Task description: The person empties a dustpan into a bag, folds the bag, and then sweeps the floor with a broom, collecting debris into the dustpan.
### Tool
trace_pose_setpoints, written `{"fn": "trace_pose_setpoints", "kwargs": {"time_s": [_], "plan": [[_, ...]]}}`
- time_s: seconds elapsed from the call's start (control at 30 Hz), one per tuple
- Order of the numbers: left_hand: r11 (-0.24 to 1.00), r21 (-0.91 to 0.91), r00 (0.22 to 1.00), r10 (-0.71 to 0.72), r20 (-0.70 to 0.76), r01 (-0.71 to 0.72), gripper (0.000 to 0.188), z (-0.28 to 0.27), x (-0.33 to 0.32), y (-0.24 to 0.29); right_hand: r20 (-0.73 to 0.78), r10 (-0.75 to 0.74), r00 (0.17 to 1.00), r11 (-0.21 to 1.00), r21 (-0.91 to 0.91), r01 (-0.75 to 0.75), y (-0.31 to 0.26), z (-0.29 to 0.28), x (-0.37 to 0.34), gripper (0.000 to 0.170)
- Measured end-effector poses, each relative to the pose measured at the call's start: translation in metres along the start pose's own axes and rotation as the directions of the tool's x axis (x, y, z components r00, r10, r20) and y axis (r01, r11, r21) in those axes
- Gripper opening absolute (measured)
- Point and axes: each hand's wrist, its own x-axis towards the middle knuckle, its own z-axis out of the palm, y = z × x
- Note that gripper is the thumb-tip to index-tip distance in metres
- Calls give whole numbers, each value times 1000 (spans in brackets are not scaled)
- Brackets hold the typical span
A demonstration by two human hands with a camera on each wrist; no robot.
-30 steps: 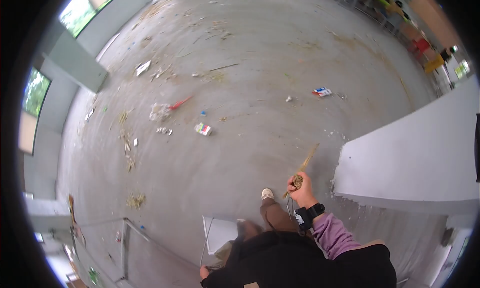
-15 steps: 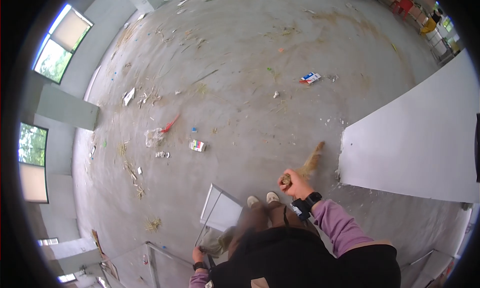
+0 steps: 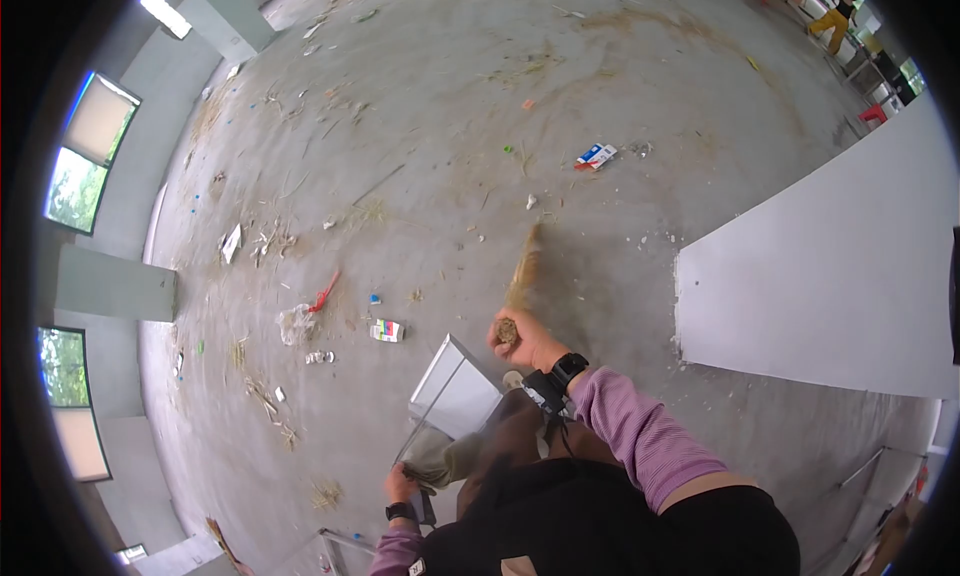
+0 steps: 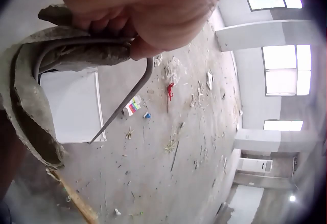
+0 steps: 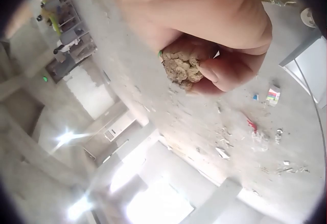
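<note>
In the head view my right hand grips a straw broom by its bundled handle end; the bristles fan out over the floor beyond it. The right wrist view shows fingers curled round the handle's rough cut end. My left hand holds a thin metal rod and greyish-green cloth beside a white dustpan. In the left wrist view the left hand is curled round the bent rod and cloth, with the white pan below.
On the floor lie a small printed carton, a plastic bag with a red piece, a blue-and-white box and straw scraps. A white wall block stands at the right. A person in yellow trousers is far off.
The right hand and broom have moved left, with the bristles swinging to the left. The dustpan has shifted slightly upward and right in the view, and more of the left hand shows.
</note>
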Motion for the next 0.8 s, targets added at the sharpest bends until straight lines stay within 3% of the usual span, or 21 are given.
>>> {"fn": "trace_pose_setpoints", "kwargs": {"time_s": [0.1,0.17,0.23,0.27,0.37,0.47,0.53,0.6,0.63,0.67,0.8], "plan": [[988,-107,988,-95,124,108,21,-1,28,12,99,-77,992,994,88,68,-21,-8,-1,13],[937,299,967,111,228,-179,24,-12,73,-6,136,-132,982,984,138,113,-34,-16,-22,12],[797,509,938,201,283,-325,29,-12,86,1,109,-177,978,977,141,161,-43,-27,-50,12],[770,548,941,213,264,-328,31,-5,82,8,151,-171,974,981,116,155,-45,-30,-66,13],[761,533,925,245,291,-369,33,2,120,1,-82,-163,983,979,107,171,-45,-26,-111,14],[808,477,923,200,328,-345,33,5,138,-4,-212,-217,953,974,23,227,-45,-26,-131,15],[266,805,837,316,447,-530,33,16,96,35,-273,-289,918,957,-99,272,-49,-36,-127,15],[617,651,896,271,352,-442,33,15,120,25,-312,-333,890,938,-203,280,-59,-47,-115,15],[678,610,909,251,333,-410,33,18,126,26,-330,-339,881,932,-245,267,-65,-50,-107,15],[735,565,921,230,313,-376,33,20,130,27,-349,-344,872,925,-286,250,-72,-54,-100,15],[733,555,911,229,343,-394,31,38,112,49,-368,-270,890,944,-282,171,-89,-65,-73,15]]}}
